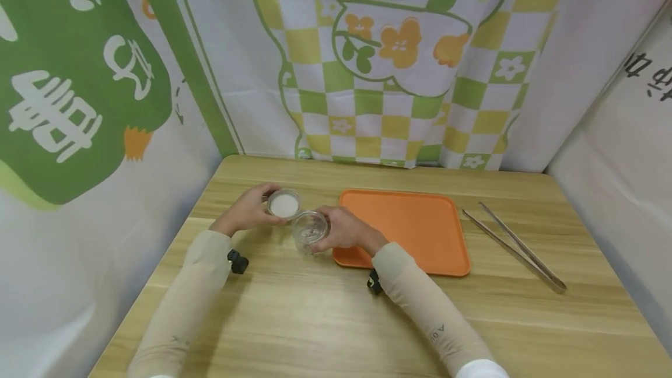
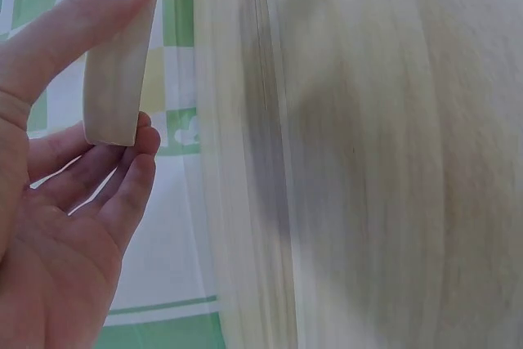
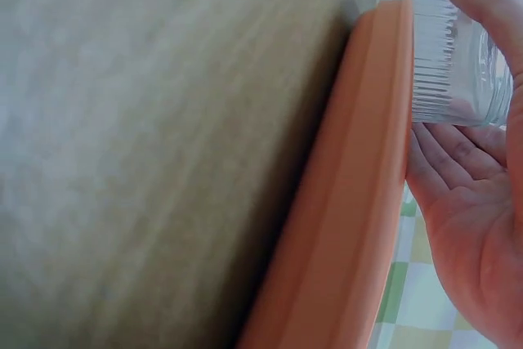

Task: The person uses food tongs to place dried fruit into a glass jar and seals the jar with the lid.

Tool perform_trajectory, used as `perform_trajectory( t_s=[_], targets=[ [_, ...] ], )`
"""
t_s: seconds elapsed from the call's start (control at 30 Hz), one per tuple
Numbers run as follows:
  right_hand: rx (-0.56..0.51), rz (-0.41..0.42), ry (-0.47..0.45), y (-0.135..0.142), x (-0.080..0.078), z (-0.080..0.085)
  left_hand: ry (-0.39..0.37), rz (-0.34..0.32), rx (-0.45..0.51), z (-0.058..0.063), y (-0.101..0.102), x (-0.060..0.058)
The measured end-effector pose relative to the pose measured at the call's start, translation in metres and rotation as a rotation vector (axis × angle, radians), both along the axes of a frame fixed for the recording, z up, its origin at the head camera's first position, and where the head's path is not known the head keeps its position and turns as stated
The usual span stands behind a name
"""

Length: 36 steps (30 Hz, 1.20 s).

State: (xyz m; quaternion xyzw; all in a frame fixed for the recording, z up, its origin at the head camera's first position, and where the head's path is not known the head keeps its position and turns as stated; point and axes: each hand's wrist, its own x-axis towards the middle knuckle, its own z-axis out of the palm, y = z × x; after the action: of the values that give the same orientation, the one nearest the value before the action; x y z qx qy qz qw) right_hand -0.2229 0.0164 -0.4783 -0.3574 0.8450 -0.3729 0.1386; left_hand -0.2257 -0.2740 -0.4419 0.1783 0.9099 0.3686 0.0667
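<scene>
My left hand holds a shallow round dish between thumb and fingers; it is white inside, with a clear-looking rim. Side-on in the left wrist view, the dish is a thin, pale, tapered shape, with the thumb on one edge and fingertips at the other. Close to its right, my right hand grips a clear glass jar. Fine ribs run around the jar in the right wrist view. In the head view the rims of dish and jar nearly meet.
An orange tray lies on the wooden table, partly under the right hand. To its right rest long metal tongs, their arms spread toward the back. Patterned cloth hangs behind the table, and further sheets hang at both sides.
</scene>
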Motion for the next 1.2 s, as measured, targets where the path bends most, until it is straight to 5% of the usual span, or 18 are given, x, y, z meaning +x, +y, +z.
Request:
perform_trajectory(
  t_s=[0.63, 1.2],
  targets=[
    [0.042, -0.015, -0.036, 0.007, -0.003, 0.017, 0.009, -0.004, -0.066, 0.003, -0.012, 0.015],
    [0.119, -0.017, 0.078, 0.000, 0.000, 0.027, 0.117, -0.039, -0.159, 0.008, -0.003, 0.027]
  ],
)
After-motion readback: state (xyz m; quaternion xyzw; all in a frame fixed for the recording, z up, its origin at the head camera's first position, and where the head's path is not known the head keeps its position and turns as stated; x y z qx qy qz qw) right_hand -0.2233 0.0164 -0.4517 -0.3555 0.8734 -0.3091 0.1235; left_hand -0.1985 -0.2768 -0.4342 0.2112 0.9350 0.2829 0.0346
